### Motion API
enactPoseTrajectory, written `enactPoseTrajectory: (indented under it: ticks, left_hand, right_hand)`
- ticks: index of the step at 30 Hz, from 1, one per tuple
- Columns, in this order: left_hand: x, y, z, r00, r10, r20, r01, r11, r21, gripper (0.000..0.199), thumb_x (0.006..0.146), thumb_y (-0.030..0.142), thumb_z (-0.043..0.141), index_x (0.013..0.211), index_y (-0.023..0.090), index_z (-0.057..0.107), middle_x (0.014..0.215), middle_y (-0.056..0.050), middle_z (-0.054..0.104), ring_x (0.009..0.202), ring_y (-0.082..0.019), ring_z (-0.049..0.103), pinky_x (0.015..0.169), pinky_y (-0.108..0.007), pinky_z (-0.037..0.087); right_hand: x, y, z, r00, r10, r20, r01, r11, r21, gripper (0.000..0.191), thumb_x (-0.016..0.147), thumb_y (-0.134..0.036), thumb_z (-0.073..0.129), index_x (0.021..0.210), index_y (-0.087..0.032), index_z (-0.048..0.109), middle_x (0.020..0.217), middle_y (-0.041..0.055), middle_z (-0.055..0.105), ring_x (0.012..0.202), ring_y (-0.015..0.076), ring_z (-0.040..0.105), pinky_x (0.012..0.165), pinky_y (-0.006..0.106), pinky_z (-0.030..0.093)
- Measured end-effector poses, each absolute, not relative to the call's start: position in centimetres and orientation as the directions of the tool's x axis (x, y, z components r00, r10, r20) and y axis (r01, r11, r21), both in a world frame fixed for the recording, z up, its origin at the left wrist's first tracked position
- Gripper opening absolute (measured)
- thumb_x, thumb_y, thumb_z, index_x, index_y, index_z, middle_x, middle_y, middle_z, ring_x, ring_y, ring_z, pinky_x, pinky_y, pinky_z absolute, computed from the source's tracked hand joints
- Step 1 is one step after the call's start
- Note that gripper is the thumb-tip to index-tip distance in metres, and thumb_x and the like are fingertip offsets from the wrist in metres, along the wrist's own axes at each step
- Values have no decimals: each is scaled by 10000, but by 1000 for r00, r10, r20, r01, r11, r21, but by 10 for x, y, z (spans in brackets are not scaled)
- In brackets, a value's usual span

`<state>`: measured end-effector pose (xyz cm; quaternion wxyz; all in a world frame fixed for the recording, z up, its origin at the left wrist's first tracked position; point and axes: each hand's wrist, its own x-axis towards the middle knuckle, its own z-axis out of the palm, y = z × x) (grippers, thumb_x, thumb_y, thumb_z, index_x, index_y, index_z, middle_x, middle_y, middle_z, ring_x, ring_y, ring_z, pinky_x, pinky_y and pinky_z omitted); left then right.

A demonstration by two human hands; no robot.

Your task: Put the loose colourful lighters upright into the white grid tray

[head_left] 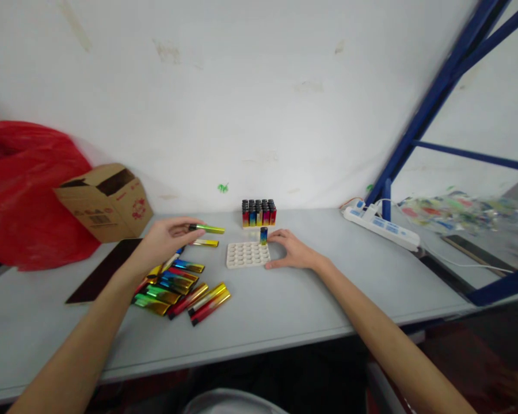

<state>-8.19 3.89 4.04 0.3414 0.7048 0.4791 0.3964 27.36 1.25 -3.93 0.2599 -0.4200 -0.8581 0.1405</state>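
Left hand (166, 238) raised, fingers pinching lighter (211, 229); right hand (292, 251) low, fingers spread at tray (247, 255).

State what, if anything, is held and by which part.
The left hand holds a yellow-green lighter near its black end. The right hand is at the right end of the tray; whether it grips is unclear.

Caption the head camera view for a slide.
Left hand holds a green-yellow lighter; right hand steadies the white tray, where one blue lighter stands upright.
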Motion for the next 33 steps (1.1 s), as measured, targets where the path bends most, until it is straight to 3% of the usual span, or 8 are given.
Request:
enactPoseTrajectory:
  ticks: [3, 7, 11, 15, 19, 23, 28, 33]
  left_hand:
    - [-71, 35, 38, 141, 961, 240, 175, -263, 949, 406, 703, 513, 845, 896, 172, 740, 864, -62, 740, 779, -206, 671, 698, -290, 550]
    - [-48, 24, 33, 286, 945, 159, -104, -134, 986, 343, 822, 480, 775, 925, 179, 646, 915, -55, 717, 817, -182, 671, 759, -319, 574]
    - [-27, 11, 28, 441, 896, 51, -184, 34, 982, 329, 877, 469, 723, 1027, 223, 565, 697, 36, 588, 546, -115, 513, 518, -252, 490]
    - [-16, 9, 16, 514, 857, -25, -164, 127, 978, 323, 907, 504, 672, 1017, 215, 576, 632, 73, 440, 471, -74, 357, 414, -176, 319]
    - [-13, 12, 7, 540, 839, -66, -110, 148, 983, 400, 900, 568, 643, 838, 182, 557, 596, 77, 379, 455, -60, 310, 416, -175, 282]
    - [-10, 11, 7, 454, 886, -91, -5, 104, 995, 486, 830, 620, 668, 711, 192, 469, 547, 89, 333, 429, -51, 269, 412, -175, 207]
    - [-8, 13, 4, 317, 948, -12, 160, -40, 986, 480, 762, 583, 651, 616, 220, 373, 516, 96, 273, 426, -55, 236, 398, -184, 168]
    - [-7, 14, -2, 283, 957, 67, 190, -125, 974, 350, 747, 455, 582, 598, 223, 367, 533, 85, 298, 436, -57, 227, 391, -186, 165]
  right_hand:
    - [272, 13, -41, -502, 800, 328, 668, 600, -440, 799, 667, -615, 882, 1303, -192, 646, 1312, 150, 598, 1251, 336, 546, 1121, 523, 420]
    - [270, 13, -42, -503, 797, 336, 673, 604, -426, 794, 673, -634, 870, 1297, -196, 646, 1305, 143, 598, 1237, 330, 544, 1117, 515, 423]
    - [269, 13, -42, -503, 793, 343, 673, 609, -421, 792, 676, -628, 871, 1295, -187, 647, 1303, 141, 598, 1233, 320, 545, 1119, 497, 421]
    - [268, 12, -42, -497, 802, 331, 684, 597, -420, 819, 681, -636, 864, 1318, -173, 638, 1312, 155, 593, 1240, 328, 536, 1120, 507, 421]
    - [267, 11, -41, -490, 809, 325, 694, 588, -416, 821, 680, -647, 858, 1324, -186, 640, 1299, 150, 594, 1236, 332, 535, 1116, 515, 423]
    - [267, 12, -42, -493, 801, 340, 683, 599, -419, 812, 682, -635, 864, 1321, -186, 641, 1300, 147, 596, 1234, 327, 540, 1114, 503, 423]
    - [269, 14, -45, -510, 787, 347, 674, 616, -407, 804, 707, -641, 844, 1333, -184, 628, 1292, 144, 602, 1219, 322, 545, 1102, 500, 424]
    - [269, 15, -45, -513, 783, 352, 672, 621, -402, 787, 717, -643, 837, 1317, -174, 637, 1291, 148, 603, 1221, 322, 545, 1099, 491, 425]
